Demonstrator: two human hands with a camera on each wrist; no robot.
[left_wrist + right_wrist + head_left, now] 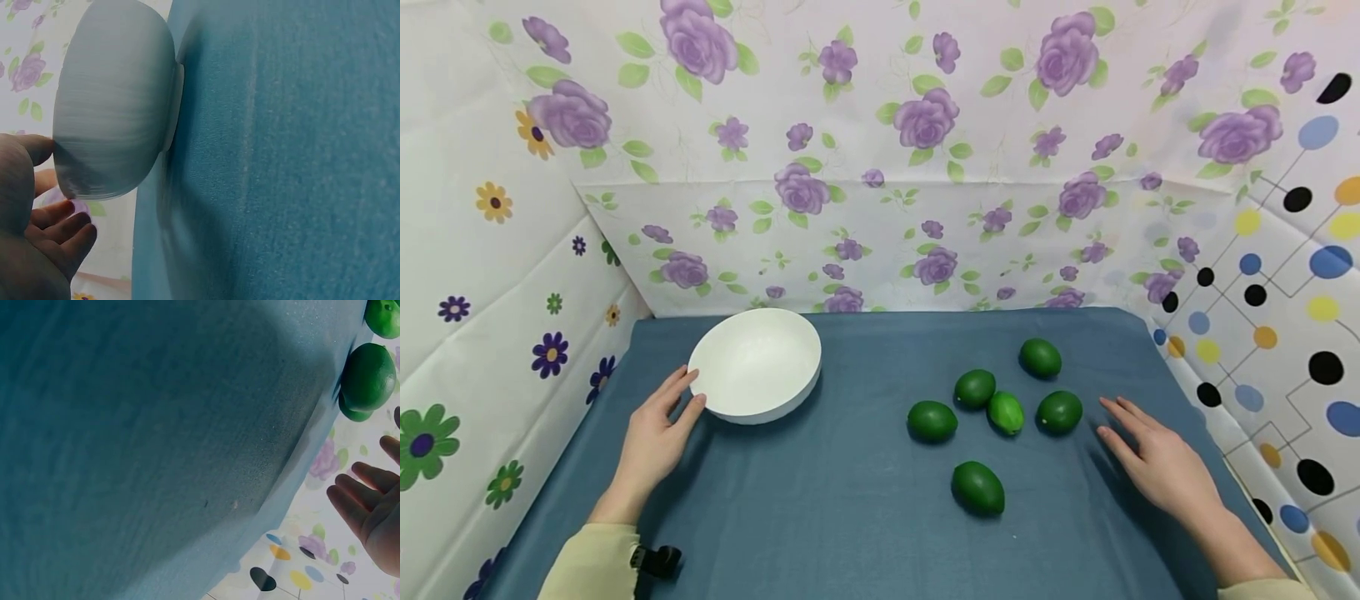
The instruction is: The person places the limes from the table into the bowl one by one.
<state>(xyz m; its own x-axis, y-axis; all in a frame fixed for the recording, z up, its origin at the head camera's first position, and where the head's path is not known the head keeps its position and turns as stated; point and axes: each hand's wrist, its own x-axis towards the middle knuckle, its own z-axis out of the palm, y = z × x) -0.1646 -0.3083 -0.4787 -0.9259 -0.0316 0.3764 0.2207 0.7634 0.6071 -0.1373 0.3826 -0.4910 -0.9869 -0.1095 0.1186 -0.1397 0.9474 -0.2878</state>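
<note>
At the left stands a white bowl (756, 364), its foot on the blue cloth in the left wrist view. My left hand (655, 437) touches the bowl's near-left rim with its thumb and fingertips, the fingers fairly straight. Several green limes lie loose right of centre; a brighter lime (1005, 413) is among the darker ones. Nearest to my right hand (1165, 467) is a dark green lime (1059, 412), a short gap away from its fingertips. That hand hovers over the cloth with its fingers extended and holds nothing.
A blue cloth (820, 500) covers the table. Behind it hangs a purple-flowered sheet (865, 208); patterned sheets flank both sides. One lime (978, 488) lies nearer the front, and another lime (1040, 358) farthest back. A black strap piece (658, 561) is at the left cuff.
</note>
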